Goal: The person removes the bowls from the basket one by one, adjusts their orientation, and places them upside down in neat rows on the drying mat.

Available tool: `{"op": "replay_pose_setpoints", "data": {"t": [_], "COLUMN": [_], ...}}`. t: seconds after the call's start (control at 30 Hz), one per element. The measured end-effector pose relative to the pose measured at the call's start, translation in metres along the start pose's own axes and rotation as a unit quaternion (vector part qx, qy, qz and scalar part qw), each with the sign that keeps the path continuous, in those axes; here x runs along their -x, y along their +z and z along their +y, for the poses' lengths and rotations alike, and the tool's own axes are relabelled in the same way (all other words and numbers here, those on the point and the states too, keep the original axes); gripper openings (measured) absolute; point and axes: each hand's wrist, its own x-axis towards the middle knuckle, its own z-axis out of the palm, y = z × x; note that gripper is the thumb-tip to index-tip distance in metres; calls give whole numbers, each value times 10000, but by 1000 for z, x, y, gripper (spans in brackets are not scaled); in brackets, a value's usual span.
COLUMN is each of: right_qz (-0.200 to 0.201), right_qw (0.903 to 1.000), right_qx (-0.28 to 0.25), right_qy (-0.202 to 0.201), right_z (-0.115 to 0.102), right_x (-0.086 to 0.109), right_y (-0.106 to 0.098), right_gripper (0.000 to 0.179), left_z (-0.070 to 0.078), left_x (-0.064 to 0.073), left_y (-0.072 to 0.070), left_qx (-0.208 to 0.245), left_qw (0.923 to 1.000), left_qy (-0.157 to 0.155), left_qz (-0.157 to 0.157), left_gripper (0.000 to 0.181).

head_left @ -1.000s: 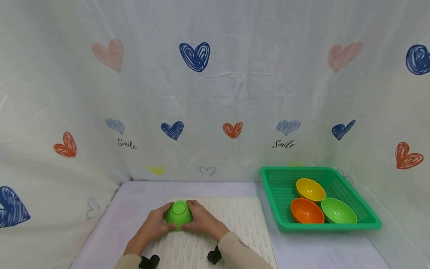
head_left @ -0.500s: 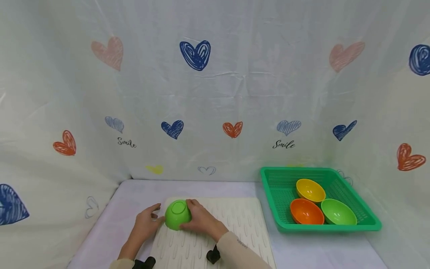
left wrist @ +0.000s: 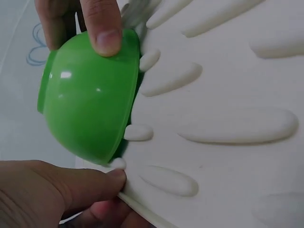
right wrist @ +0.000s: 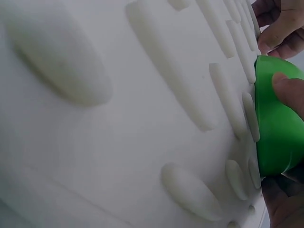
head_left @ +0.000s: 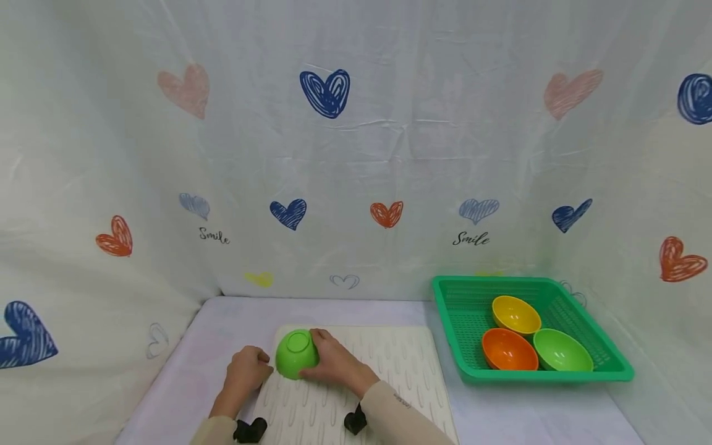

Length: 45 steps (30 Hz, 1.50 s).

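Observation:
A small green bowl (head_left: 296,355) is upside down at the far left part of a white rubbery mat (head_left: 389,371) with raised oblong ridges. My right hand (head_left: 339,364) holds the bowl from its right side, thumb and fingers spread around it. In the left wrist view, a fingertip of that hand presses the side of the bowl (left wrist: 90,99). My left hand (head_left: 245,377) pinches the mat's left edge beside the bowl, its thumb on top and fingers curled beneath. The bowl's rim faces down onto the ridges, as the right wrist view also shows.
On the right stands a green plastic basket (head_left: 461,374). Inside are a yellow bowl (head_left: 516,315), an orange bowl (head_left: 509,350) and another green bowl (head_left: 563,350). Behind the table (head_left: 233,315) hangs a pale curtain (head_left: 411,154) printed with hearts.
My left hand has left the bowl and moved to the mat's left edge, where it now pinches it. My right hand keeps holding the bowl in nearly the same place.

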Motion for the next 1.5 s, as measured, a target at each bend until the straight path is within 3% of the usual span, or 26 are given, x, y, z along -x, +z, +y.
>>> {"op": "replay_pose_setpoints", "data": {"t": [0.2,0.33,0.5,0.73,0.9,1.03,1.27,1.5], "right_qz": [-83,-138,298,1338,1720,1824,2035,1664], "right_qw": [9999,9993,9985,9896,9797,9723,9549,9442], "right_qx": [-138,-329,-441,-377,-334,-139,170,343], "right_qy": [35,70,127,382,974,1453,2154,2822], "right_z": [1,3,19,69,116,159,210,237], "right_x": [-2,-3,-5,3,36,72,124,156], "right_y": [-6,-26,-76,-162,-212,-237,-268,-282], "right_gripper": [93,107,113,107,103,106,110,121], "left_z": [8,9,9,6,7,8,10,10], "left_x": [-2,-1,2,4,3,3,5,7], "left_y": [-3,-4,-6,-11,-10,-9,-9,-8], "left_qx": [240,548,499,429,511,468,478,398], "left_qw": [9988,9964,9966,9971,9969,9971,9971,9981], "left_qy": [-397,-582,-593,-526,-500,-503,-456,-371], "left_qz": [-146,-280,-270,-331,-337,-336,-385,-276], "left_gripper": [18,18,18,20,20,19,18,18]}}
